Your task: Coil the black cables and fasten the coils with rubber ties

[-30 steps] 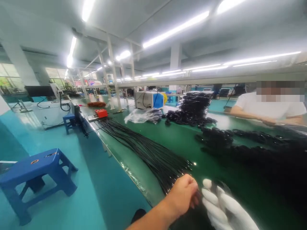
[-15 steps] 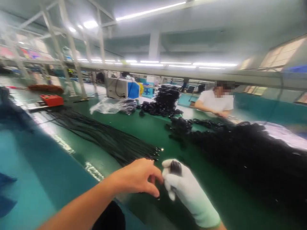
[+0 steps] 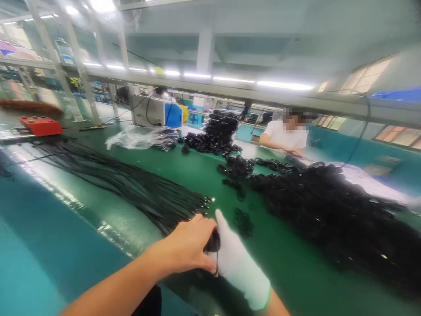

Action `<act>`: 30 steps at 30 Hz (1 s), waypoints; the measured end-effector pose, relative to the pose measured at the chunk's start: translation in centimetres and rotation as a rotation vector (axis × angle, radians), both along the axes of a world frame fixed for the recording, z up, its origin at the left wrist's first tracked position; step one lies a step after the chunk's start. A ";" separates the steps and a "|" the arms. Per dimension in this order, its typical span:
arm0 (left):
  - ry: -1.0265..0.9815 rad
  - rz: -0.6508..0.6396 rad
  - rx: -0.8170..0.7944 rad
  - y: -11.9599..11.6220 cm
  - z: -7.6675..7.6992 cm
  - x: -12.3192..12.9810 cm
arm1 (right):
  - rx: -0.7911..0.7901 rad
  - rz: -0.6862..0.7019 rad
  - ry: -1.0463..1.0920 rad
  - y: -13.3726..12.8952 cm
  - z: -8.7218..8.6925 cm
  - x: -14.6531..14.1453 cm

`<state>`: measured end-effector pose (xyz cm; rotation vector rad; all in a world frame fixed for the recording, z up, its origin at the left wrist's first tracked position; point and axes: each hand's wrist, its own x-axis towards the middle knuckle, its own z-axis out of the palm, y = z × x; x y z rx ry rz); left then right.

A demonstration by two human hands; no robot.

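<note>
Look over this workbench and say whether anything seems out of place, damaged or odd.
A black coil lies on the table apart from the main pile, so it looks strayed. The right hand is gloved while the left hand is bare, a mismatch. No damage stands out.

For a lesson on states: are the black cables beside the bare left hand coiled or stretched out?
Stretched out: the black cables run along the green table from near the red box toward the left hand.
</note>
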<state>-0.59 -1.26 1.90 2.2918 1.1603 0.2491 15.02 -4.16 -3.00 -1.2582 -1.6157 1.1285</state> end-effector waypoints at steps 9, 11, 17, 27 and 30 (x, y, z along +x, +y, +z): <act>-0.147 -0.210 -0.343 4.8 0.2 -1.1 | 0.097 -0.226 -0.020 0.2 2.7 -0.3; -0.109 -0.203 -0.242 4.0 -0.4 -0.8 | -0.032 -0.023 0.216 -0.2 2.8 0.2; -0.244 -0.051 -0.540 2.2 0.1 -0.6 | -0.210 0.431 0.826 -0.3 1.1 1.1; -0.850 0.093 -0.399 1.1 2.0 0.3 | -0.215 0.347 0.847 0.1 1.1 0.9; -0.611 0.031 -0.017 1.0 2.0 0.6 | -0.284 0.407 0.818 0.2 0.8 0.9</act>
